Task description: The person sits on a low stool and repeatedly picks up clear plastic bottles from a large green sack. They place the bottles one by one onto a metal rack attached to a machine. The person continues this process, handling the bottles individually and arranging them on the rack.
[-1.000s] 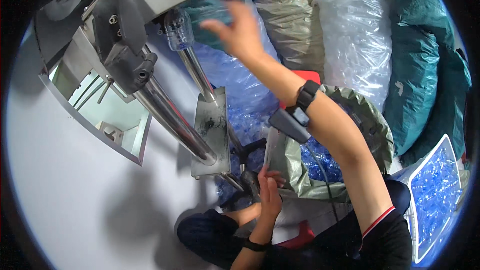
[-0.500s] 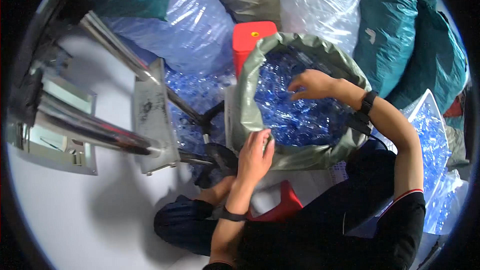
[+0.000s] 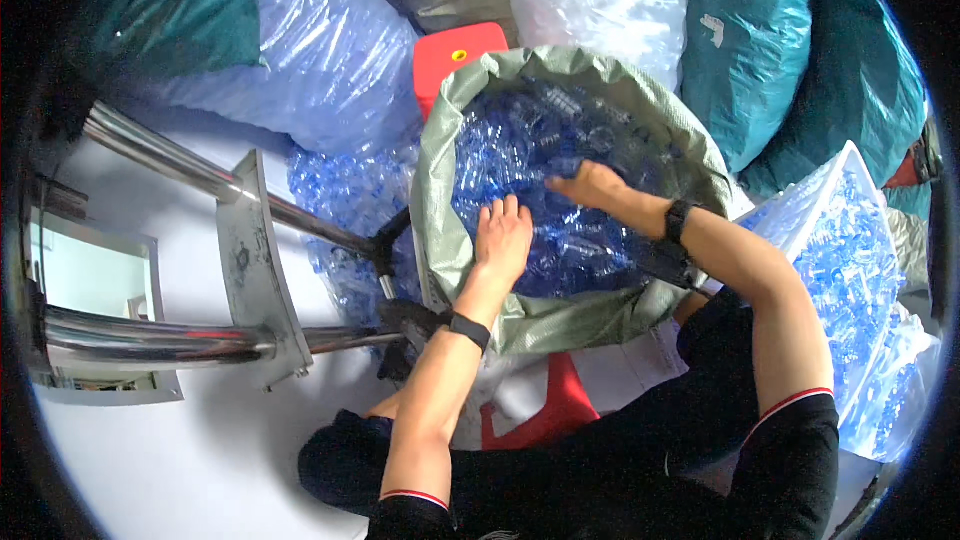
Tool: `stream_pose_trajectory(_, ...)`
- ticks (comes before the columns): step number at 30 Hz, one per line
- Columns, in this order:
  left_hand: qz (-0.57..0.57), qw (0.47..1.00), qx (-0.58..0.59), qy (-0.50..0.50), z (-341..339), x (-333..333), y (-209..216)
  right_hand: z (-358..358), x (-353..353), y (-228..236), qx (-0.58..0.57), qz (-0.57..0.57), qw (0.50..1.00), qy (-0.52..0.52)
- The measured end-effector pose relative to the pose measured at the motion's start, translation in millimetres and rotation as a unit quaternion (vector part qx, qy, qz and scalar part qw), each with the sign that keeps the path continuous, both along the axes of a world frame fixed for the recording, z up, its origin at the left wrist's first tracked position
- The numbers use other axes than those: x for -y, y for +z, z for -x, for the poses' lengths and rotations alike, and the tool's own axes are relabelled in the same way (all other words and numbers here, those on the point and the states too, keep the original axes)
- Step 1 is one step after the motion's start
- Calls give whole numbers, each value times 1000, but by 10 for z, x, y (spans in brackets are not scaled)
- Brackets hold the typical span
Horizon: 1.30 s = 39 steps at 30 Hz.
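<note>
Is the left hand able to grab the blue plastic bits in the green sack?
Probably yes: the left hand already rests on the blue plastic pieces inside the open green sack, nothing covering them.

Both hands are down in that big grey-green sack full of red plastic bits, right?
Not quite: the plastic bits are blue and see-through, not red. The head view shows both the left hand and the right hand down in the big grey-green sack, resting on the blue pieces. The only red things nearby are the stools outside the sack.

The right hand's [image 3: 590,185] fingertips were buried among the blue plastic pieces [image 3: 540,155]; whether they gripped any perhaps couldn't be told.
</note>
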<state>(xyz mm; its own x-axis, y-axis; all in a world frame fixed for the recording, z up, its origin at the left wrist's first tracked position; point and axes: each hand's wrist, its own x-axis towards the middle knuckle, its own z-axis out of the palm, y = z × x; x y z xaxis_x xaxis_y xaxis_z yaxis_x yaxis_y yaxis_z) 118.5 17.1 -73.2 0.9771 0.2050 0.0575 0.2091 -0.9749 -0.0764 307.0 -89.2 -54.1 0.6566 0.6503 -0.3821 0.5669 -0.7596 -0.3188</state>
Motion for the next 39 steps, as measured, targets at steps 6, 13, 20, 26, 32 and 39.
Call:
stream_pose_trajectory(6,254,942,194,105,436,14,425,-74,198,198,-439,-204,860,-162)
stream_pose_trajectory(13,528,702,446,172,603,155,623,661,109,843,-657,-290,667,200)
stream_pose_trajectory(20,471,735,463,155,1380,154,689,897,-589,1844,-184,-499,758,377)
stream_pose_trajectory(26,464,756,413,206,1858,277,513,922,-1585,3167,170,-746,610,206)
stream_pose_trajectory(32,459,748,428,215,2023,353,503,1458,-2084,3557,186,-726,625,217)
stream_pose_trajectory(39,474,747,412,219,2102,347,431,1731,-2041,3418,41,-737,558,378)
